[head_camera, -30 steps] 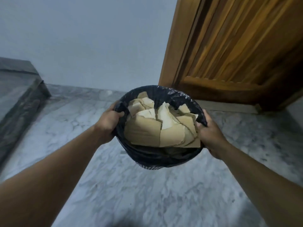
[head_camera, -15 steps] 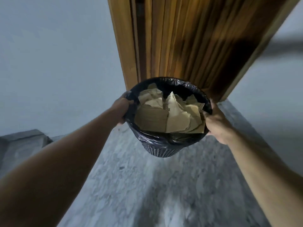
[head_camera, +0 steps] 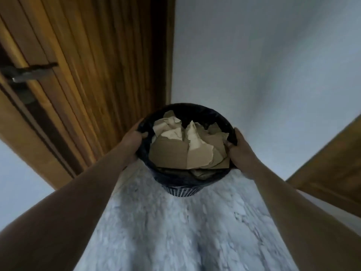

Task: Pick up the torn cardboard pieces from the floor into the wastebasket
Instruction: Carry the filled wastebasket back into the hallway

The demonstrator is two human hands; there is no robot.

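Observation:
A round wastebasket (head_camera: pixel 181 189) lined with a black plastic bag is held up in front of me, above the floor. Several torn brown cardboard pieces (head_camera: pixel 175 153) fill it nearly to the rim. My left hand (head_camera: pixel 132 140) grips the left side of the rim, with the thumb hooked over the bag. My right hand (head_camera: pixel 240 151) grips the right side of the rim. Both forearms reach in from the bottom corners.
A wooden door (head_camera: pixel 93 65) with a metal handle (head_camera: pixel 25 76) stands at the left. A pale wall (head_camera: pixel 254 65) lies straight ahead. Another wooden panel (head_camera: pixel 332 169) juts in at the right. Grey-white marble floor (head_camera: pixel 185 231) runs below the basket.
My view has swung to the right: the wooden door slid from centre to the left and a bare wall now lies ahead. Both hands keep the same grip on the basket.

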